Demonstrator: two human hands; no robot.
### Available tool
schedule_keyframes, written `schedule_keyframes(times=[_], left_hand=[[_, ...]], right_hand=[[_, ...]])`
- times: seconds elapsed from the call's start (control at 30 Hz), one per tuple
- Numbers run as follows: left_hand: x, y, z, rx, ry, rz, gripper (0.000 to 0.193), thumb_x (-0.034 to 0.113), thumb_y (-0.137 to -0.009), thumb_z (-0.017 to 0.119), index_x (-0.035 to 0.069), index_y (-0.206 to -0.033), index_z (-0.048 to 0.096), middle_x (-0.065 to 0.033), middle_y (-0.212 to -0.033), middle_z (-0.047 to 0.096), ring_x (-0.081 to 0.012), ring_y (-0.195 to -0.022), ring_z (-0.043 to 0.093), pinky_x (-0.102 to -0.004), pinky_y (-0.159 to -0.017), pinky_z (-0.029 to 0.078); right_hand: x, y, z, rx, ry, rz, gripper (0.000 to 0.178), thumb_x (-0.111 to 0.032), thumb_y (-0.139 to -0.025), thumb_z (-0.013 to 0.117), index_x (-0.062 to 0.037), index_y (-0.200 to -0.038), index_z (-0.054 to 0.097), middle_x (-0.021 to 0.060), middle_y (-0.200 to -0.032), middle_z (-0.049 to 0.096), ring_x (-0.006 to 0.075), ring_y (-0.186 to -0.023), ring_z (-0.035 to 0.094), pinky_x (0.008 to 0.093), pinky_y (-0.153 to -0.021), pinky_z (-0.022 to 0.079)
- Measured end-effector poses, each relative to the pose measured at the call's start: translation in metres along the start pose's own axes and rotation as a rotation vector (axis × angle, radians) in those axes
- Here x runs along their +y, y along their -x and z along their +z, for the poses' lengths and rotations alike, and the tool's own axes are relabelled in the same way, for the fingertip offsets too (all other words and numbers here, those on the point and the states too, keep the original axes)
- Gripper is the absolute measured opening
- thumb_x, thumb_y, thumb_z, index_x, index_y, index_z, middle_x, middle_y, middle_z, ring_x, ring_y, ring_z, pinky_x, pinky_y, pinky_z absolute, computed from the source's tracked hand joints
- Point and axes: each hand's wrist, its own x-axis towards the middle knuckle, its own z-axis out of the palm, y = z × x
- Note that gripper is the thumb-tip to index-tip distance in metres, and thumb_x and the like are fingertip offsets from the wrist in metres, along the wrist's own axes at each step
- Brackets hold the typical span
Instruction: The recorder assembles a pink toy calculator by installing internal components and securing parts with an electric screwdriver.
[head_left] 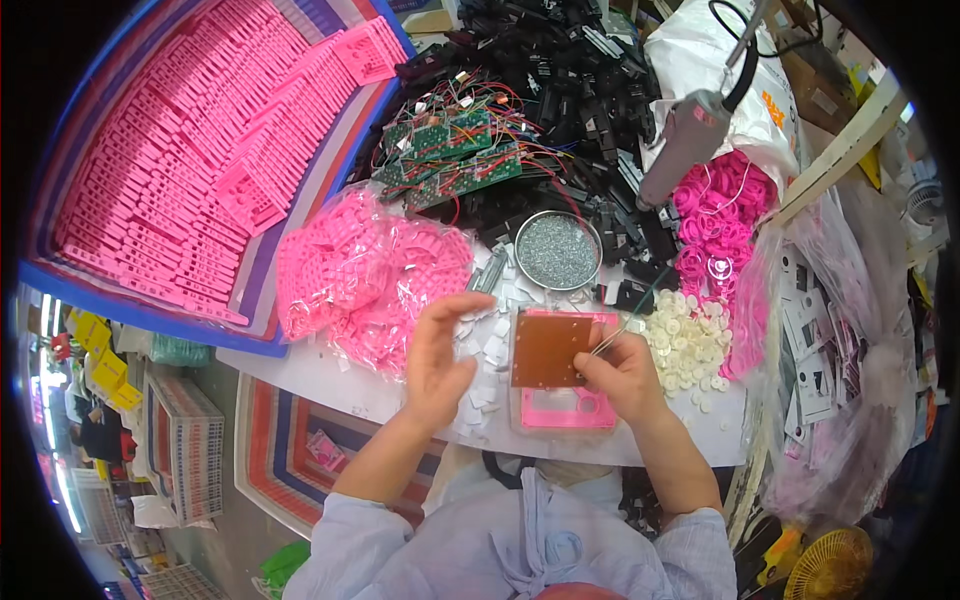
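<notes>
My right hand [624,372] pinches the right edge of a brown square circuit board [546,350], with thin wires at the fingers. Beneath the board lies a pink plastic casing [568,412], whose front part with cut-outs and a round opening shows; the board covers much of it. To the left, my left hand [437,362] is empty, thumb and fingers apart, beside small white pieces [484,388] scattered on the white table [345,385]. A round metal tin [558,252] full of small silvery screws stands just beyond the casing.
A blue-rimmed crate [150,325] of pink panels fills the far left. Bagged pink parts [375,275], green circuit boards [450,160] with wires and black parts [600,130] crowd the back. An electric screwdriver [688,145] hangs above pink rings [715,215] and cream discs [685,340].
</notes>
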Motion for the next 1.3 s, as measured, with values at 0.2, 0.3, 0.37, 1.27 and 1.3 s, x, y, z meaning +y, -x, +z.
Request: schedule_keyframes(times=[0.2,0.3,0.37,1.27,1.3], left_hand=[[0.016,0.018,0.032,-0.107,0.300,-0.605,0.042,0.008,-0.096,0.057,-0.002,-0.135,0.047,-0.0124,-0.113,0.064,-0.0169,-0.088,0.064,-0.0312,-0.077,0.054],[0.001,0.022,0.025,-0.091,0.353,-0.714,0.025,0.010,-0.099,0.056,-0.002,-0.120,0.060,-0.0102,-0.091,0.069,-0.0143,-0.072,0.064,-0.0272,-0.064,0.053],[-0.001,0.025,0.027,-0.016,0.389,-0.729,0.023,0.012,-0.099,0.057,-0.002,-0.117,0.061,-0.0104,-0.089,0.069,-0.0153,-0.072,0.064,-0.0282,-0.065,0.054],[-0.038,0.030,0.026,0.005,0.834,-0.438,0.050,0.040,-0.091,0.061,0.007,-0.128,0.054,-0.0121,-0.108,0.061,-0.0265,-0.099,0.058,-0.0422,-0.090,0.045],[-0.035,0.027,0.028,0.054,0.812,-0.413,0.050,0.040,-0.090,0.061,0.007,-0.127,0.053,-0.0112,-0.105,0.060,-0.0249,-0.095,0.056,-0.0406,-0.087,0.045]], right_hand=[[-0.009,-0.003,0.014,-0.022,0.019,0.050,0.011,0.002,-0.092,0.061,0.0025,-0.103,0.061,0.0038,-0.095,0.065,0.0095,-0.085,0.064,0.0276,-0.079,0.057],[0.001,-0.004,0.014,0.052,-0.025,-0.149,0.010,-0.003,-0.094,0.061,-0.0004,-0.103,0.062,0.0025,-0.094,0.063,0.0092,-0.082,0.063,0.0270,-0.074,0.056],[0.004,-0.006,0.004,0.100,-0.241,-0.079,0.009,-0.008,-0.095,0.061,-0.0023,-0.103,0.062,0.0017,-0.093,0.062,0.0092,-0.079,0.061,0.0251,-0.068,0.053],[0.044,-0.012,0.009,0.221,-0.442,0.325,0.012,-0.016,-0.098,0.061,-0.0054,-0.092,0.059,0.0028,-0.064,0.056,0.0085,-0.046,0.045,0.0216,-0.039,0.031],[0.042,-0.011,0.008,0.242,-0.458,0.301,0.013,-0.016,-0.098,0.060,-0.0047,-0.091,0.059,0.0026,-0.062,0.055,0.0086,-0.045,0.045,0.0217,-0.039,0.030]])
